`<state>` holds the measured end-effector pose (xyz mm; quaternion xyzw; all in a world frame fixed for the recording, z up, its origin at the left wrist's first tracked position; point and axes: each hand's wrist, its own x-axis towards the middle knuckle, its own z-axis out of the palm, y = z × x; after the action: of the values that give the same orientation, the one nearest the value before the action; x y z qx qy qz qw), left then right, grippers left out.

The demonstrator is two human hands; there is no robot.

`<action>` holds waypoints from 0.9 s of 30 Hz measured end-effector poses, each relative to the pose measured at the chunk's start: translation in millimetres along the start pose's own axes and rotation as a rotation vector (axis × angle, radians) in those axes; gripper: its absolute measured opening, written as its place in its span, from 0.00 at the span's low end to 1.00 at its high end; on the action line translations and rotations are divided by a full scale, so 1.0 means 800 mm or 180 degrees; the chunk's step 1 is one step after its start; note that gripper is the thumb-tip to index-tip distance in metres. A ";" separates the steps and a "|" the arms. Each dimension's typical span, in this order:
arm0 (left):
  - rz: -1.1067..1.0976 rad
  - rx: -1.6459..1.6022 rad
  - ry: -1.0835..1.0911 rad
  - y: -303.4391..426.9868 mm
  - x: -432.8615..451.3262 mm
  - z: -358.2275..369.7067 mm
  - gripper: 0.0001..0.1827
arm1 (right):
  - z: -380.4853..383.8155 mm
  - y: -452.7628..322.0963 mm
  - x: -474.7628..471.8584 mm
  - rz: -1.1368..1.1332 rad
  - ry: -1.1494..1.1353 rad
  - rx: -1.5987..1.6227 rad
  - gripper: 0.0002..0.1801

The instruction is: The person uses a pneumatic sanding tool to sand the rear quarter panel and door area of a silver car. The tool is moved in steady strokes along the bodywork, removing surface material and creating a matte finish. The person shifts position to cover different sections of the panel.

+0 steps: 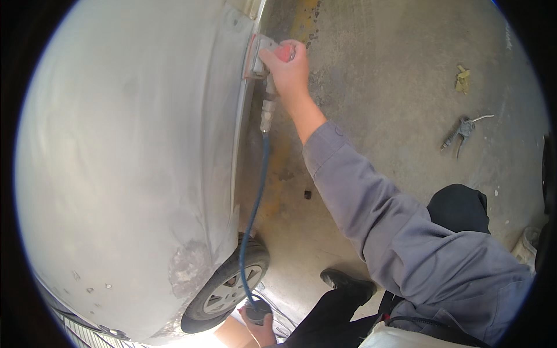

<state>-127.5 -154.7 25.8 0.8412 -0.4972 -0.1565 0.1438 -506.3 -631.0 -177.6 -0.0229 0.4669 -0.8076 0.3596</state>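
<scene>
My right hand (292, 71) grips a pneumatic sander (261, 56) with a red top and a flat rectangular pad. The pad is against the lower edge of a pale grey car body panel (130, 143). From the sander's tail fitting (267, 114) a blue hose (257, 204) runs down past the wheel. At the bottom, my left hand (260, 332) holds a dark round object (257, 309), where the hose ends from this view; its kind is unclear. Between my hands is the car's wheel (230, 287). A rough, sanded patch (189, 267) marks the panel beside the wheel arch.
On the concrete floor (383, 78) lie an air blow gun (463, 132), a crumpled yellowish scrap (462, 79) and a small black block (307, 195). Thin cables (280, 311) trail near the wheel. A pale bucket-like container (527, 245) stands at the right edge. My shoe (346, 280) is below.
</scene>
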 end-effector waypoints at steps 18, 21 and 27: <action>0.0699 0.0645 0.0962 0.048 -0.032 -0.054 0.37 | -0.024 0.075 -0.260 0.0918 -0.0195 0.0203 0.31; 0.0130 -0.0748 0.1453 -0.046 -0.048 -0.062 0.25 | -0.020 0.082 -0.308 0.0997 -0.0111 0.0071 0.28; -0.0272 -0.1638 0.1585 -0.098 -0.059 -0.071 0.26 | -0.033 0.103 -0.375 0.1047 -0.0164 -0.0152 0.31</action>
<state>-64.3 -71.9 52.1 0.8098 -0.3556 -0.0727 0.4610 -248.1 -456.5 -166.2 0.0246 0.4741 -0.7256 0.4981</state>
